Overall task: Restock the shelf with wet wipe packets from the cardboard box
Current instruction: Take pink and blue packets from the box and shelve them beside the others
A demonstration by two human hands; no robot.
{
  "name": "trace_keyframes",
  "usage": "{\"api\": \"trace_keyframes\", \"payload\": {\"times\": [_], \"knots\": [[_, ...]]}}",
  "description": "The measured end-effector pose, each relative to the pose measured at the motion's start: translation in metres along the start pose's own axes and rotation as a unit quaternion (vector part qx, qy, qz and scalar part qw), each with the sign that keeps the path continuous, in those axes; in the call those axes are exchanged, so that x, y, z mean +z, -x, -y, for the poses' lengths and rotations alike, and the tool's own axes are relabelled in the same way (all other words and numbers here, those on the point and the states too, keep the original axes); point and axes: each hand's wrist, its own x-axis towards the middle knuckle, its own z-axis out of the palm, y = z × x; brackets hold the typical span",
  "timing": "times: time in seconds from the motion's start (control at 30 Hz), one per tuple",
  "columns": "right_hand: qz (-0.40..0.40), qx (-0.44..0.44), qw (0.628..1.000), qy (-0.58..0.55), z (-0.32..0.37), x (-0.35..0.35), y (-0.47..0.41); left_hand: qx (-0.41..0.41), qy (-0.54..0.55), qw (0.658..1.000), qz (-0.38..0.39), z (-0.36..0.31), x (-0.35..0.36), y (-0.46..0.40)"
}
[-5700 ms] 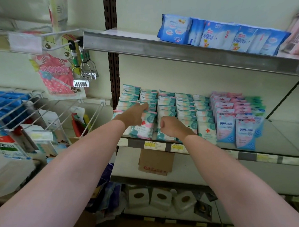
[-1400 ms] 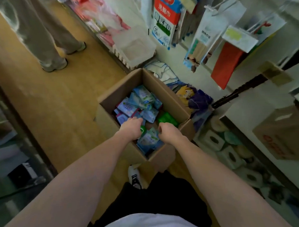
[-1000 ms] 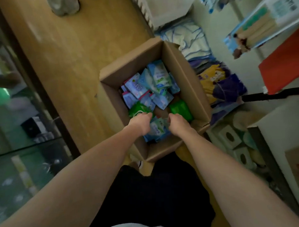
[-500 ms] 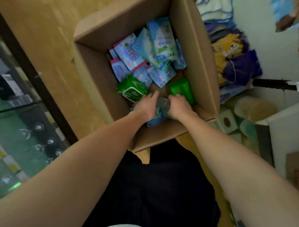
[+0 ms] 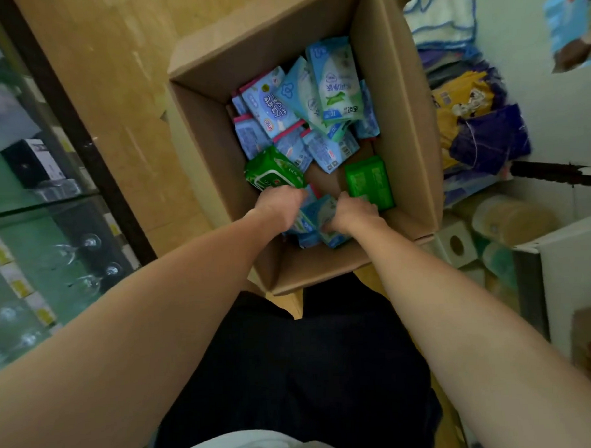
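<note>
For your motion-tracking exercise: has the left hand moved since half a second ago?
Yes. The left hand has slid off the green packet, back toward the cardboard box's near wall.

cardboard box is plain brown corrugated, matt and a bit rough looking. wet wipe packets inside are soft plastic film with a slight sheen, the green packs glossier. floor looks like smooth wood-look laminate, low shine. glass cabinet on the left is shiny and reflective with a dark frame. shorts are black matt cloth
</note>
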Motion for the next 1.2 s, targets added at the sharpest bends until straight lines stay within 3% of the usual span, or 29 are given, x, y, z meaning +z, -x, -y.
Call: {"api": "trace_keyframes", "payload": {"times": [0.3, 0.6, 0.97, 1.2], "knots": [[0.019, 0.044, 0.997, -0.059, 0.013, -0.003, 0.016, -0.013, 0.042, 0.997, -0.061, -0.002, -0.023, 0.011], [-0.193, -0.026, 0.967, -0.167, 0.008, -0.021, 0.085, -0.014, 0.010, 0.995, -0.099, -0.008, -0.072, 0.067], [-0.413, 0.017, 0.836, -0.362, 0.009, 0.018, 0.228, 0.126, -0.077, 0.970, -0.193, -0.026, -0.109, 0.168], [-0.505, 0.073, 0.764, -0.394, -0.024, 0.068, 0.325, 0.257, -0.145, 0.925, -0.238, -0.101, -0.111, 0.235]]}}
